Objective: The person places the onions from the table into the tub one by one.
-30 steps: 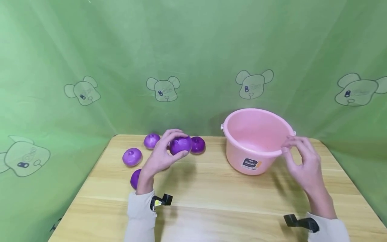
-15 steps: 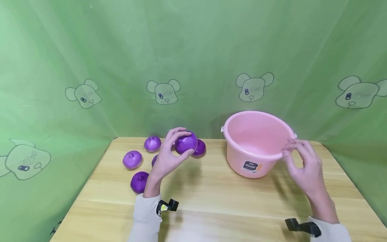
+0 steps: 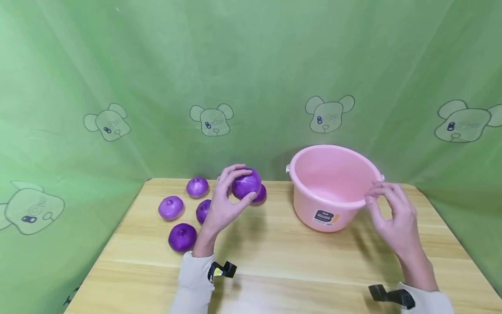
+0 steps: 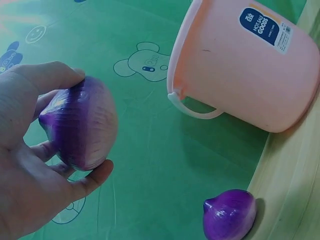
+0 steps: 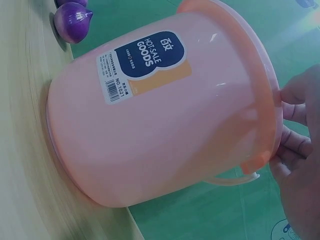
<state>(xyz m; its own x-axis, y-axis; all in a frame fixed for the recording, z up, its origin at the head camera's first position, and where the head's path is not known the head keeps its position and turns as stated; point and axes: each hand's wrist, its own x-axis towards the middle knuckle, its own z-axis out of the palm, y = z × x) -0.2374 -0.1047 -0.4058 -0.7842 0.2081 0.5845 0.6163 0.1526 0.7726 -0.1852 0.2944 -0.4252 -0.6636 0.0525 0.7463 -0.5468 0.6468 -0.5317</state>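
A purple onion (image 3: 247, 185) is in my left hand (image 3: 224, 208), raised over the back of the table. In the left wrist view the thumb and fingers curl round this onion (image 4: 85, 125), its pointed tip towards the palm. A pink bucket (image 3: 307, 208) with a label stands upright at the back right. My right hand (image 3: 397, 220) pinches its rim on the right side. The right wrist view shows fingertips right at the rim of the bucket (image 5: 200, 115). Behind the held onion, partly covered, lies another onion (image 3: 261, 195).
Several more purple onions lie on the left of the wooden table (image 3: 251, 261), among them a lighter onion (image 3: 171, 207) and a darker onion (image 3: 182, 237). A green curtain (image 3: 259, 78) hangs close behind the table and at both sides.
My left hand has moved right with the onion, towards the bucket, uncovering onions on the left. The right hand has stayed at the bucket's rim.
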